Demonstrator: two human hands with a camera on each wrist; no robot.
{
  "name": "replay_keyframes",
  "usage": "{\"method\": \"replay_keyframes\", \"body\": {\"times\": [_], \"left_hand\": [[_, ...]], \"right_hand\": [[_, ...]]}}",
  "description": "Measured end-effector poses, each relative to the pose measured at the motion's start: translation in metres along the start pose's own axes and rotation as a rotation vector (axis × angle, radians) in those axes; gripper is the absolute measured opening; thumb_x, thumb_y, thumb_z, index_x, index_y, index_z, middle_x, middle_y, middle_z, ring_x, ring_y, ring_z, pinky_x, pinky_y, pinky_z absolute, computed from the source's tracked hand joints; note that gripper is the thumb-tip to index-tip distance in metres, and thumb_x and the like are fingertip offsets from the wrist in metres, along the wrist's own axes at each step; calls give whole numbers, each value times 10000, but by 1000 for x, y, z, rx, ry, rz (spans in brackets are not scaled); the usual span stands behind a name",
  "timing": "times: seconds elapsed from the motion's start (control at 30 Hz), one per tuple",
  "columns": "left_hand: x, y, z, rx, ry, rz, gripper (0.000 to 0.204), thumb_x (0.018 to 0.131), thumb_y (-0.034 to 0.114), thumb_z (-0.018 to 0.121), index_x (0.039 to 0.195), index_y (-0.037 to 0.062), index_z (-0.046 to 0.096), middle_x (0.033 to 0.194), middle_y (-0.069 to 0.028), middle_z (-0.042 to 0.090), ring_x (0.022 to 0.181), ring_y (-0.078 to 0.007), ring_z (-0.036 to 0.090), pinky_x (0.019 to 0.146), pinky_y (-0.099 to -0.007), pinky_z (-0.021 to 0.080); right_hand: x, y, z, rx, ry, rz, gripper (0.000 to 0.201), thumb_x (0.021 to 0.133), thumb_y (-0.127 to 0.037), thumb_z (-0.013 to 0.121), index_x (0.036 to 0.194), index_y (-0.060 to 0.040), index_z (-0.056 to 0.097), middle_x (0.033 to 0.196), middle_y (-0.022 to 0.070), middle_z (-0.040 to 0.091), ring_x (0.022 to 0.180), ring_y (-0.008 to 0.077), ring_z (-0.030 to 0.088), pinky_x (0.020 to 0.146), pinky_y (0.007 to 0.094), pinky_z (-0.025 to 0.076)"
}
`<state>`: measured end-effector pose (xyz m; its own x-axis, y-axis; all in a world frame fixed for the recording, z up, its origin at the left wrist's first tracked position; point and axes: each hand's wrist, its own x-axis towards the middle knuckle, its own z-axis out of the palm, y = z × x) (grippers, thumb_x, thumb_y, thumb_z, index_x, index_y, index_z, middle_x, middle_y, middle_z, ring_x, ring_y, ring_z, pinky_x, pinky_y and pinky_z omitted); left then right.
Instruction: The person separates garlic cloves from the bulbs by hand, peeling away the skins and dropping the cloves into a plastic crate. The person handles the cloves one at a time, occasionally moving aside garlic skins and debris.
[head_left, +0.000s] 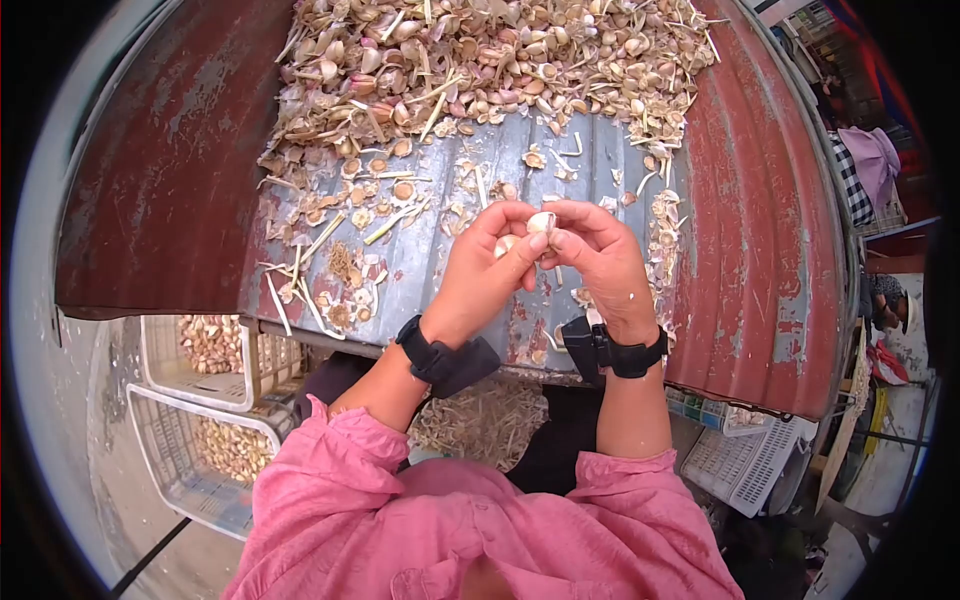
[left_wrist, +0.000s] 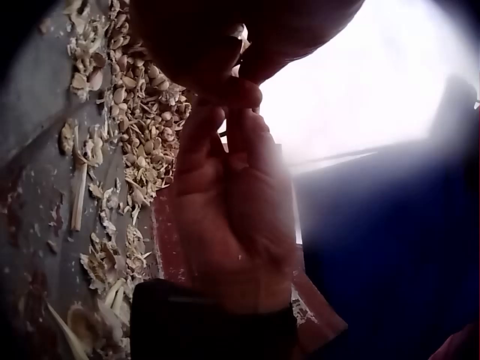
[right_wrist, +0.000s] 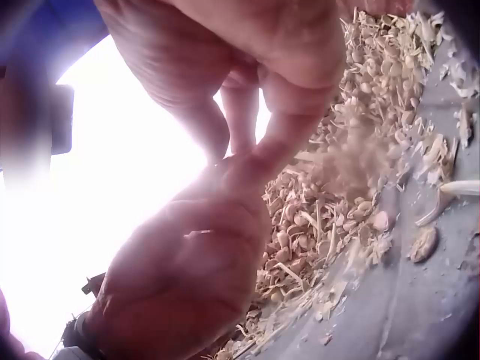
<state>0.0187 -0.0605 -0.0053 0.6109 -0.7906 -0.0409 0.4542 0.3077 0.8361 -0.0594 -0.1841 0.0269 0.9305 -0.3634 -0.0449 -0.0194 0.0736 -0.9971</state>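
Both hands meet over the near part of the corrugated metal sheet (head_left: pixel 430 165). A whitish garlic clove (head_left: pixel 541 222) is pinched between fingertips and thumb of my right hand (head_left: pixel 607 268), with the left thumb tip right against it. My left hand (head_left: pixel 475 268) has its fingers curled around more garlic (head_left: pixel 505 245), partly covered by the thumb. In the left wrist view the fingertips are dark and bunched together; a sliver of pale garlic (left_wrist: pixel 241 34) shows among them. The right wrist view has the garlic hidden behind the fingers.
A broad heap of garlic cloves and skins (head_left: pixel 480 60) covers the far sheet. Dry stems (head_left: pixel 320 240) and root discs lie at left. White crates (head_left: pixel 205 510) with cloves stand below left, another crate (head_left: pixel 745 465) below right. Peelings (head_left: pixel 480 425) lie beneath the near edge.
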Motion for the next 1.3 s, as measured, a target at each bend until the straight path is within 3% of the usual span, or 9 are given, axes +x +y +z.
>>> {"method": "replay_keyframes", "body": {"times": [0.27,0.37,0.73,0.83,0.9,0.97,1.03,1.17,1.3], "left_hand": [[-2,-10,3,16,30,72,204,847,138,516,1022,85,426,767,-18,521,493,-42,430,407,-157,302],[3,-2,-1,-335,60,-44,235,858,153,491,1070,100,402,677,-20,522,460,-52,419,388,-167,280],[0,-2,6,-306,177,-37,127,907,191,391,945,80,439,630,7,423,453,-36,301,412,-170,244],[-4,-11,10,-89,184,85,117,902,181,405,962,84,433,638,27,423,483,-24,315,422,-163,253],[-5,-18,11,22,140,232,106,896,156,419,976,87,427,654,43,428,501,-15,334,428,-160,261],[-5,-18,9,101,155,253,95,887,131,437,971,87,435,659,49,438,515,-10,353,435,-154,272],[-4,-10,10,-20,106,155,92,891,149,431,959,90,446,685,34,477,525,-11,370,450,-146,280],[-7,-6,7,-244,22,-18,107,887,168,420,944,85,456,721,6,519,532,-36,417,448,-164,295],[-8,-15,3,-602,171,-189,158,869,190,382,927,70,466,842,-57,551,684,-139,534,533,-238,414]], "right_hand": [[-4,19,11,17,204,27,189,828,-86,529,988,15,514,861,64,578,716,100,559,624,208,487],[0,18,-1,561,187,97,174,841,-75,506,993,9,508,857,74,578,690,98,560,604,209,492],[-1,3,4,789,0,293,266,894,-269,415,809,-42,524,694,46,533,528,97,477,427,211,375],[-3,3,20,209,104,299,300,891,-292,423,705,-62,476,586,10,476,474,79,423,406,222,325],[1,25,32,-414,270,-196,330,895,-300,404,675,-58,450,523,-21,399,444,64,361,404,213,295],[0,25,30,-444,274,-246,298,891,-258,417,678,-53,454,529,-33,373,439,49,326,398,193,270],[-4,9,26,228,110,253,245,876,-216,450,693,-53,455,536,-33,385,432,46,311,395,182,258],[-4,15,5,776,1,479,159,861,-173,477,774,-41,497,549,-36,399,434,37,306,392,182,259],[9,6,-17,-157,415,117,226,836,-165,523,983,8,519,571,-33,422,481,46,378,432,179,313]]}}
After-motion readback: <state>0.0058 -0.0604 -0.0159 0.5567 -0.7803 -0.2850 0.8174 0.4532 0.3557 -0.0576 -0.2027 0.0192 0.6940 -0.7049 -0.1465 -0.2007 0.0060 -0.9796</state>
